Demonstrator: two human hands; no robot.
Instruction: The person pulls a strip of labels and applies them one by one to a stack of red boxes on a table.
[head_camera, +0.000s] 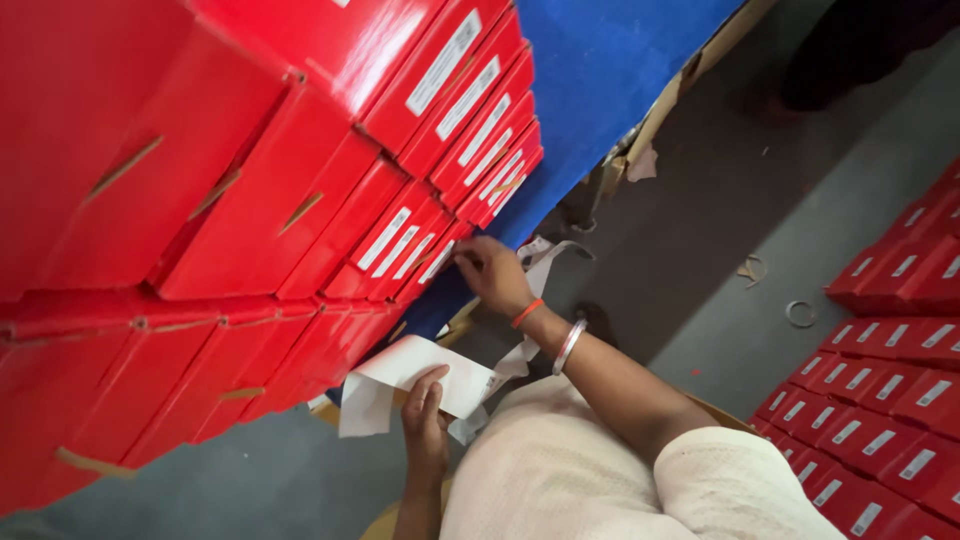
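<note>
- Head view, looking down: a large stack of red boxes (250, 200) fills the left half of the scene, each box bearing a white label on its end.
- The right hand (495, 275) reaches out to the lowest box end in the nearer column, its fingers (470, 262) pressed against a white label (436, 262) there. The fingers look loosely curled on the label's edge; whether they pinch anything cannot be told.
- An orange band and a silver bangle (568, 346) sit on that wrist.
- The left hand (425, 425) is near the body, lower in the scene, its fingers closed around a white strip of label backing paper (400, 380), which curls left and hangs down.
- Judged from this, the step in hand is sticking a label onto a box end, with the supply strip held ready.
- The next move would seem to call for smoothing the label flat, then peeling another from the strip.
- Behind the stack lies a blue sheet (610, 70) over cardboard, to the far right of the boxes.
- More red boxes with labels (880, 400) lie in rows on the right, on the grey floor (720, 220).
- Scraps of paper and a small ring of tape (800, 314) lie on the floor.
</note>
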